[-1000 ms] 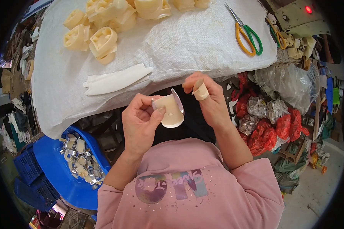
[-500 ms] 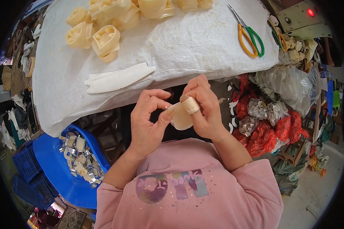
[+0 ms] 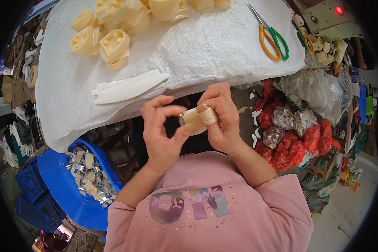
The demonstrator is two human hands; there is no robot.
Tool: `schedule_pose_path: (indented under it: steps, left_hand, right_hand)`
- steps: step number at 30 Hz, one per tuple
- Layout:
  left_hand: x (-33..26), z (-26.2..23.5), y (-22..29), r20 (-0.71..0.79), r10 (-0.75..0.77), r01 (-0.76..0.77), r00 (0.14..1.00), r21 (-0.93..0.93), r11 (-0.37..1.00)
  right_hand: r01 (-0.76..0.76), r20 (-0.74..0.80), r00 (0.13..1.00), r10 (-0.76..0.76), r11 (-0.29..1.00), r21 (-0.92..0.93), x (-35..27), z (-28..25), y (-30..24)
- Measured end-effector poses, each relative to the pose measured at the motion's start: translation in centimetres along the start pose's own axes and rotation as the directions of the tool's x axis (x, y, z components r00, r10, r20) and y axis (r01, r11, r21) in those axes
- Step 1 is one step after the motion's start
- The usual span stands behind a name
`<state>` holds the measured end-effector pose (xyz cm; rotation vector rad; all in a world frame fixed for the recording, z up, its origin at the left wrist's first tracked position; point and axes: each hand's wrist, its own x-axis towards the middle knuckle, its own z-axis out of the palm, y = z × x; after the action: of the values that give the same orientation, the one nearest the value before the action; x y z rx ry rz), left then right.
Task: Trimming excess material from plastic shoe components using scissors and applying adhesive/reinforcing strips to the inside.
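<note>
Shifted since one second ago: right hand (image 3: 224, 124), brought across onto the cream cuff-shaped piece (image 3: 192, 117); left hand (image 3: 158, 145), grip loosened.

Left to right:
- Blue crates (image 3: 29, 178), lower left.
- Blue plastic tub (image 3: 56, 174), holding many small metallic and cream parts (image 3: 89, 172).
- Cream moulded pieces (image 3: 115, 48), grouped on a white woven sheet (image 3: 197, 50); none in either hand.
- White strips (image 3: 130, 87), overlapping, flat near the sheet's front edge.
- Left hand: thumb and forefinger curved apart around the cuff's left end, blurred; contact cannot be told.
- Cuff: one, between the hands, beyond the sheet's front edge. Judged mid-handling, as it is not set down; its finish cannot be told.
- Right hand: wrapped thumb and fingers pinching the cuff's right end.
- Scissors (image 3: 262, 37), orange and green handles, lying unused.
- Red bags (image 3: 315, 142), beside clear bags of parts (image 3: 283, 117).
</note>
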<state>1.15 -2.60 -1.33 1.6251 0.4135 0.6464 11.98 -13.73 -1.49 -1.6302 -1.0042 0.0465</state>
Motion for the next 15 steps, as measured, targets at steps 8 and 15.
schedule_pose_path:
  steps: [8,15]
  left_hand:
    - [0.7,-1.7,-0.2,-0.033,0.385,-0.357,0.922,0.312,0.881]
    - [0.3,-2.2,0.5,0.2,0.486,-0.524,0.851,0.26,0.811]
  right_hand:
    - [-0.055,0.203,0.979,0.016,0.981,0.186,0.9,-2.2,-0.5]
    - [-0.556,0.502,0.82,0.276,0.598,0.578,1.8,-2.7,0.7]
